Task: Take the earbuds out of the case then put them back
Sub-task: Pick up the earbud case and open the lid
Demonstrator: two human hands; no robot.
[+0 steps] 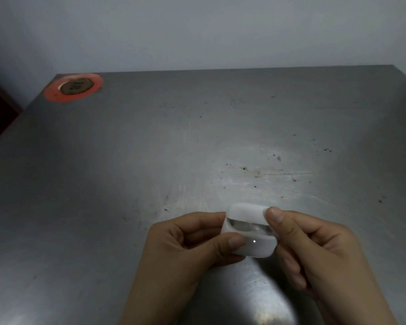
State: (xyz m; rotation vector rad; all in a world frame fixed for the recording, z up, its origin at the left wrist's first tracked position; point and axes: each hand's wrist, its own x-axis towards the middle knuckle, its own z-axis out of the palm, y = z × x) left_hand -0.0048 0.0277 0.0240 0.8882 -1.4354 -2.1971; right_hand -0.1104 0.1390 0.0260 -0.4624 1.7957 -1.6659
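Both hands, left hand (188, 242) and right hand (314, 249), clamp the half-open white case (253, 240), its earbuds (244, 225) blurred, above the scuffed steel tabletop (197, 141).

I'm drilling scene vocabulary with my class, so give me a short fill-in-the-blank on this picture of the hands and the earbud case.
1. The lid of the white case is ____.
2. The case is held by ____ hands.
3. The ring sticker in the table's far left corner is ____ in colour.
4. A small ____ glows on the case's front.

Missing words: open; both; orange; light
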